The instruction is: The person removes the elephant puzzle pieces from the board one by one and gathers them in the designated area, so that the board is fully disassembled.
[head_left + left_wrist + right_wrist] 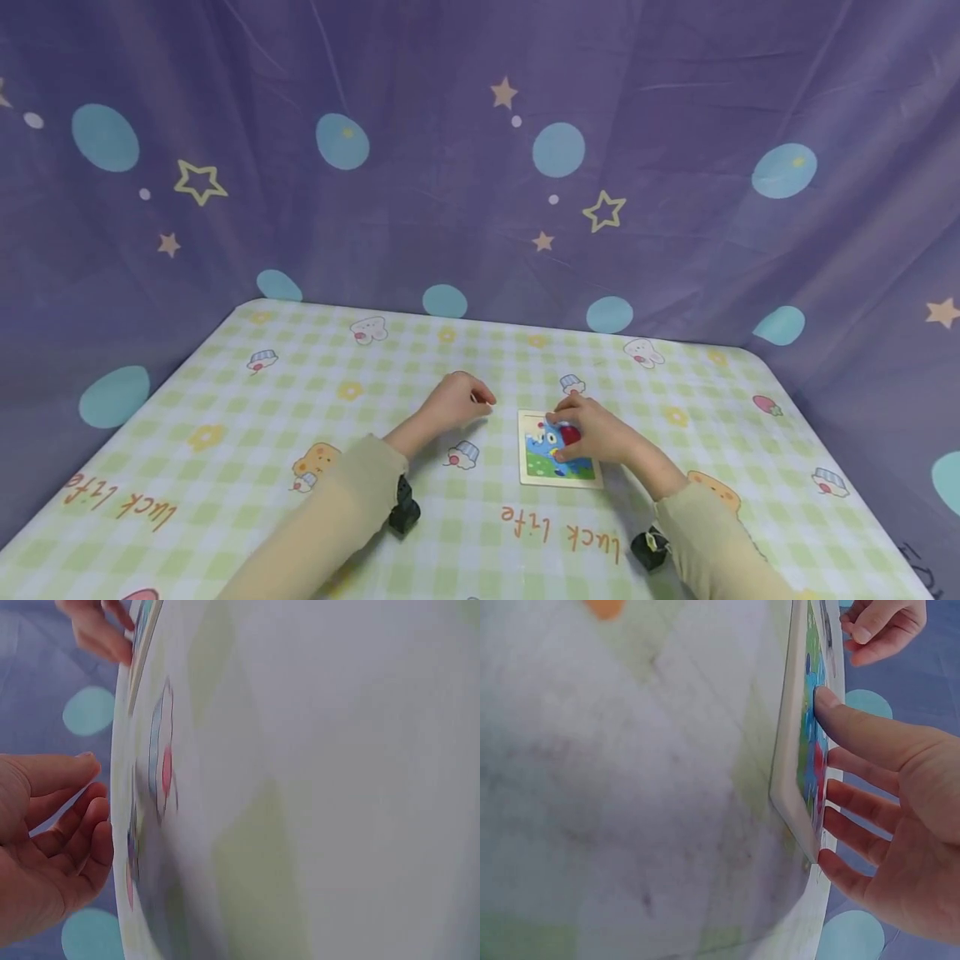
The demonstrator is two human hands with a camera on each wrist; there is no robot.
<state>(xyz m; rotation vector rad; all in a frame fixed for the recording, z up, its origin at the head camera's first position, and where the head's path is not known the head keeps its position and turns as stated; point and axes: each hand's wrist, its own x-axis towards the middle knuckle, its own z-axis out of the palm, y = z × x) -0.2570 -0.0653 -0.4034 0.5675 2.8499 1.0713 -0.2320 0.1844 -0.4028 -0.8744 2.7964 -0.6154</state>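
Note:
A small square puzzle board (pixel 561 482) with a pale wooden rim lies flat on the table. Its picture shows a blue elephant (pixel 552 439) with a red ear on green ground. My right hand (pixel 597 429) is over the board's right side, thumb and fingers spread across the picture. In the right wrist view the thumb (pixel 847 724) touches the blue part and the other fingertips rest along the picture and far edge. My left hand (pixel 455 402) hovers left of the board, fingers loosely bent and holding nothing; the left wrist view shows a gap between thumb and fingers.
A green-and-white checked tablecloth (pixel 300 400) printed with cupcakes, bears and flowers covers the table. Behind it hangs a purple curtain (pixel 450 208) with stars and blue ovals. Dark wrist cameras (pixel 405 510) sit under both forearms, close above the cloth.

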